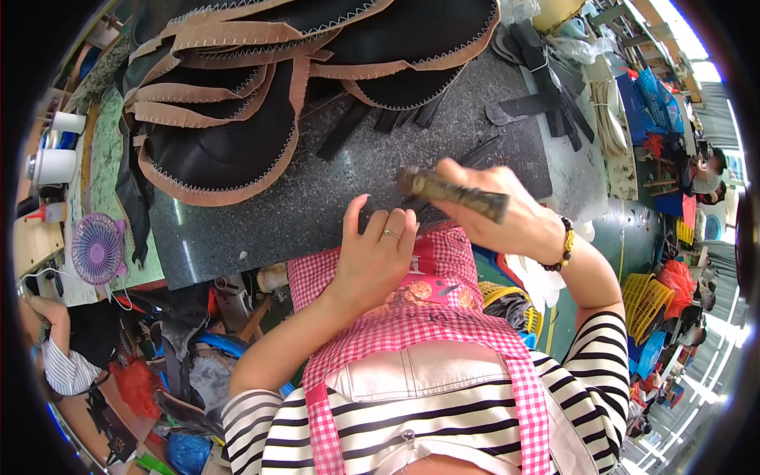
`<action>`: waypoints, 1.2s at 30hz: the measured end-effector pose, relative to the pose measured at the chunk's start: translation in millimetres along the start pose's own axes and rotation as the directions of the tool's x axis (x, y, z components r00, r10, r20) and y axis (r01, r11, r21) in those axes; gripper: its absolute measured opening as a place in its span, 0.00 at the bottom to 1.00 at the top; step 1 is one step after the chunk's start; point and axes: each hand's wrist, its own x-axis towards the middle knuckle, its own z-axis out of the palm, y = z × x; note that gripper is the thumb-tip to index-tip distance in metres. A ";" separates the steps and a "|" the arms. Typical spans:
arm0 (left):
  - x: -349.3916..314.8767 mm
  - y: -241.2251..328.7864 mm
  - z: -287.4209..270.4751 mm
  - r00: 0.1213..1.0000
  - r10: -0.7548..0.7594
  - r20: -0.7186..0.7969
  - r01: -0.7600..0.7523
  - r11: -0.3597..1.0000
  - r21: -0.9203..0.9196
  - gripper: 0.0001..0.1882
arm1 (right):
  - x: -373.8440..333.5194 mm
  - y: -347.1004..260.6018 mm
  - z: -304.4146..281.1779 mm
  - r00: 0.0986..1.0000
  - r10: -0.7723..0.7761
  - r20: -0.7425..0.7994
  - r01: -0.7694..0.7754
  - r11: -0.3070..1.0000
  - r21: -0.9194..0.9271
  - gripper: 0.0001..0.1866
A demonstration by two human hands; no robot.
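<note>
My right hand [503,210] is closed around a short, worn, brownish hammer-like tool [459,194], held over the near edge of the dark speckled slab [317,214]; blur hides its exact shape. Beneath it, a narrow black leather strip [479,152] lies slantwise on the slab. My left hand [376,257] is at the strip's near end, thumb and forefinger drawn together there and the little finger raised; the fingers partly hide what they pinch. Farther off, black leather pieces [214,154] with tan, zigzag-stitched borders lie in an overlapping pile.
Loose black strips [546,87] lie at the slab's far right, beside a pale bundle of strips [608,119]. A purple fan [98,247] stands at the left. Yellow crates [645,305] are on the right. Another person's arm [51,317] shows at the lower left.
</note>
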 end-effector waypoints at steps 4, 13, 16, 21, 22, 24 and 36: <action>-0.7 0.1 -1.0 1.000 0.001 0.000 -0.001 1.000 0.019 0.16 | 5.6 -3.9 -0.3 0.997 0.027 0.077 -0.026 1.000 -0.015 0.11; 56.1 6.6 9.7 0.997 -0.071 -0.005 0.071 0.994 -0.086 0.11 | -21.0 41.8 10.7 0.927 0.112 -0.359 -0.065 0.988 0.142 0.14; 78.7 -12.7 25.9 0.995 -0.081 0.052 0.077 0.994 0.080 0.08 | -36.5 89.4 -0.7 0.764 0.194 -0.615 -0.115 0.979 0.165 0.16; 129.9 -13.0 41.5 0.996 -0.011 -0.087 0.030 0.976 0.215 0.08 | -124.2 133.2 -22.6 0.421 0.816 -0.396 -0.045 0.455 0.890 0.08; 136.8 -5.7 40.1 0.995 0.035 -0.093 -0.015 0.978 0.209 0.10 | -135.3 142.6 -18.2 0.371 0.852 -0.370 0.056 0.377 0.924 0.08; 148.5 9.2 48.0 0.988 0.138 -0.064 -0.137 0.990 0.027 0.15 | -144.1 151.6 -4.7 0.287 0.891 -0.352 0.157 0.319 0.935 0.10; 299.1 24.4 114.4 0.944 -0.068 0.324 0.190 0.913 -0.362 0.25 | -129.2 140.2 12.2 0.162 0.853 -0.497 0.183 0.469 0.864 0.14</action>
